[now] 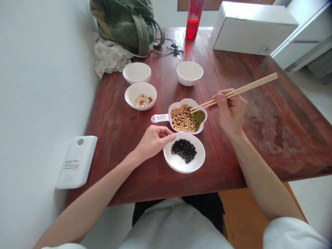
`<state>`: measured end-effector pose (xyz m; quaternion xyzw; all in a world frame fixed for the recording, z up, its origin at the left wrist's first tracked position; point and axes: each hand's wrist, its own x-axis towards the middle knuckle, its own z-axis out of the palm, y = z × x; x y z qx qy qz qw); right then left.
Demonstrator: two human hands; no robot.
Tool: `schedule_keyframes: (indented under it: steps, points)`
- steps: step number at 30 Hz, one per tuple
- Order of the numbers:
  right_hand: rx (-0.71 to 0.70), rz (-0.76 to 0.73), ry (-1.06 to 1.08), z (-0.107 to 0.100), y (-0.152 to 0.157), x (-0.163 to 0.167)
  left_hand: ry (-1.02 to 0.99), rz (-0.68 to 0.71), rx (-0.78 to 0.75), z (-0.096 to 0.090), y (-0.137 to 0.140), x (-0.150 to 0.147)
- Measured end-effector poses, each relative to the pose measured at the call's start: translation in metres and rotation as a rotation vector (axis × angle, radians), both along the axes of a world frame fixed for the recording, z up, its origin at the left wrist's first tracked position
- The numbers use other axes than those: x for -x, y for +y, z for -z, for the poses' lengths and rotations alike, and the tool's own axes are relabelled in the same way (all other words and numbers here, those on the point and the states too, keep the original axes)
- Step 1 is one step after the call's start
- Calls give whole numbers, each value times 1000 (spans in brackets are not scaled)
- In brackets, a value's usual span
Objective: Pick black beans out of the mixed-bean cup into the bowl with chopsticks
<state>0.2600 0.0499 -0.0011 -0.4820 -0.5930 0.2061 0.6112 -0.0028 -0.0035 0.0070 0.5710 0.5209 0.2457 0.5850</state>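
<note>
While the right hand [232, 110] closed round chopsticks [255, 84] over the tray [161, 118], the half-curled left hand [156, 141] held the bowl [180, 166] just nearer; the tray sat on glossy red-brown worktop [280, 114], a box [255, 34] beyond, a white wall [38, 86] to its left.

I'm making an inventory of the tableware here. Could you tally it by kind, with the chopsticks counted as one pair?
White bowls: 4
Flower-shaped dish with a handle: 1
Pair of chopsticks: 1
Tall red cup: 1
Total: 7
</note>
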Motion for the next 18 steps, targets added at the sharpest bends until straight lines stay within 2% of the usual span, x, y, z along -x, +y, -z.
schedule_keyframes:
  steps: [6, 18]
  points:
    - [71, -64, -43, 8, -2, 8, -1, -5, 11, -1, 0, -1]
    - [99, -91, 22, 15, 2, 10, -8, 3, 22, 1, 0, 1]
